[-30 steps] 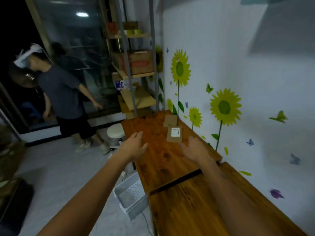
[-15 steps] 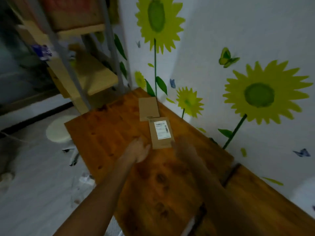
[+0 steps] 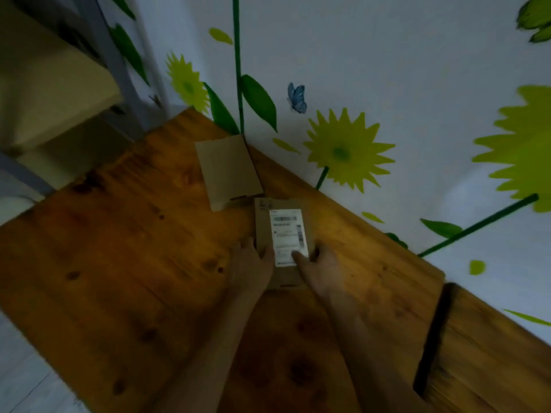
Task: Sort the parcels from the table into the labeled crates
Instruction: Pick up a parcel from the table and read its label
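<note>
A flat brown cardboard parcel (image 3: 283,234) with a white barcode label lies on the wooden table (image 3: 119,263). My left hand (image 3: 253,269) grips its near left edge, thumb on top. My right hand (image 3: 319,269) grips its near right edge, with the thumb lying across the label. A second, plain brown parcel (image 3: 228,171) lies just beyond it, close to the wall. No crate is in view.
The table butts against a white wall (image 3: 387,70) with sunflower stickers. A dark gap (image 3: 432,338) separates it from a second tabletop at the right. A metal shelf rack (image 3: 44,93) stands at the far left end. Pale floor (image 3: 24,383) shows at the lower left.
I have moved in close over the table. Both hands reached forward and took hold of the labelled parcel's near end. The other person and the white basket have left the view.
</note>
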